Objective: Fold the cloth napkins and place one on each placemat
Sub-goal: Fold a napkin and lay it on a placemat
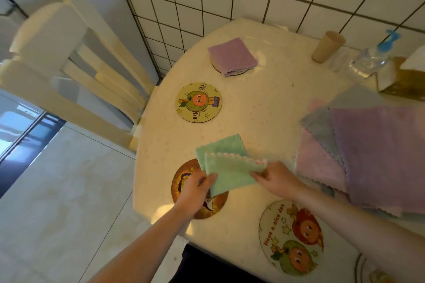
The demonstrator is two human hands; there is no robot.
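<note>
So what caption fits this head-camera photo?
Both hands, left hand and right hand, fold a green napkin above a round placemat.

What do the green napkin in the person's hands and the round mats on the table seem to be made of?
The green napkin looks like soft, fuzzy microfibre or fleece: matte nap, scalloped stitched edge, limp folds. The round mat with the cartoon looks like thin stiff board, maybe wood or cork, with a smooth printed face; it lies flat with a dark edge.

Both hands, left (195, 188) and right (274, 179), pinch a folded green napkin (226, 165) above a brown placemat (216, 204) at lower centre; a purple napkin (232, 56) lies folded at upper centre.
</note>
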